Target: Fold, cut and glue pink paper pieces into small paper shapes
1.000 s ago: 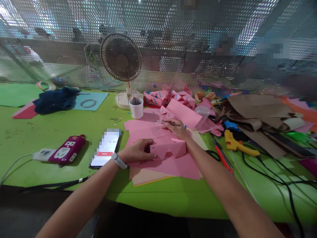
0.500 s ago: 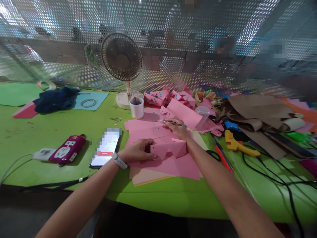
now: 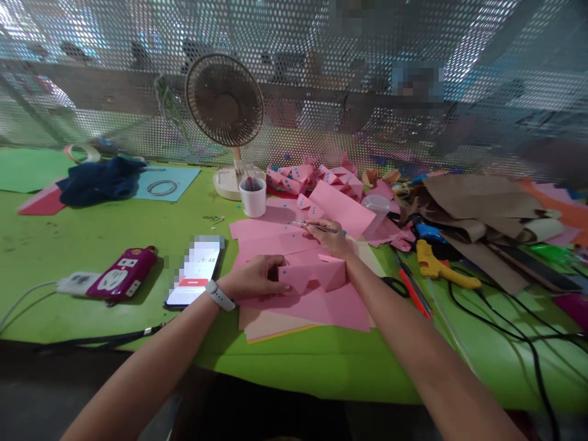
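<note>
I am watching both hands working over a stack of pink paper sheets (image 3: pixel 303 306) lying near the front edge of the green table (image 3: pixel 114 239).

Left hand (image 3: pixel 255 278): it is closing around the left end of a folded pink paper piece (image 3: pixel 316 275), fingers curled over the top edge and thumb underneath, pinching it. The piece is sitting on the pink sheets, directly in front of me, and is carrying small blue dots.

Right hand (image 3: pixel 331 239): it is pinching a thin metal tool (image 3: pixel 312 226), which looks like tweezers, with the tip pointing left over the flat pink sheet behind the folded piece. I cannot tell whether the tip is carrying anything.

Risks I am assessing from this position:

1. The folded piece is light and hollow. If the left hand is squeezing too hard, I judge the creases could be collapsing.
2. A desk fan (image 3: pixel 225 104) is standing behind a white cup (image 3: pixel 253 197), facing the work. I cannot tell whether it is running; if it is, loose sheets and small dots could be shifting.
3. The tool tip is fine and sharp-looking; it is hovering near the left fingers, so a slip could be scratching the paper or the skin.
4. A phone (image 3: pixel 196 278) is lying just beside the left wrist; a sideways elbow move could be pushing it.
5. A yellow glue gun (image 3: pixel 441 269) and black cables (image 3: pixel 514 331) are lying just beside the right forearm, and snagging is possible.
</note>
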Motion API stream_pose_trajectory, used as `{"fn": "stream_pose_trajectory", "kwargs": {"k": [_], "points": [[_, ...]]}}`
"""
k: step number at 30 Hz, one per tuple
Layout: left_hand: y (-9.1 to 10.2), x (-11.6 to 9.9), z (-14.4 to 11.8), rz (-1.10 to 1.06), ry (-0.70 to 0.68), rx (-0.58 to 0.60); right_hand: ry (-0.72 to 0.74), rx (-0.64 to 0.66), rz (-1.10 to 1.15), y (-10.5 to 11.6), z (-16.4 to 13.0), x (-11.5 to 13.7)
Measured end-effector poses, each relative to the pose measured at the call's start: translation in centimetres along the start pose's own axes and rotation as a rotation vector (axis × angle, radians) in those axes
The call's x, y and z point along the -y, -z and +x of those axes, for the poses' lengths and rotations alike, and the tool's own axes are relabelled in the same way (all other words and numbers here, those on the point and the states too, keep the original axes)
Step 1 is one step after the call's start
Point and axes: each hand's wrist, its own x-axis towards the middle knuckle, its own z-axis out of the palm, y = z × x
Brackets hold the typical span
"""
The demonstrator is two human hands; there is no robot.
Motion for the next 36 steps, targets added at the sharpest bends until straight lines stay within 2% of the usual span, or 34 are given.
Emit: {"fn": "stream_pose_trajectory", "kwargs": {"k": [11,24,36], "points": [[-0.03,0.22,0.13,0.023,-0.039,-0.007,0.030,0.010,-0.021,0.01,-0.03,-0.13],[-0.09,0.14,0.06,-0.037,-0.006,0.011,0.064,-0.003,-0.049,0.16,0.04,-0.56],[-0.04,-0.19,0.06,0.003,-0.007,0.001,0.078,0.024,-0.111,-0.03,0.00,-0.24]]}}
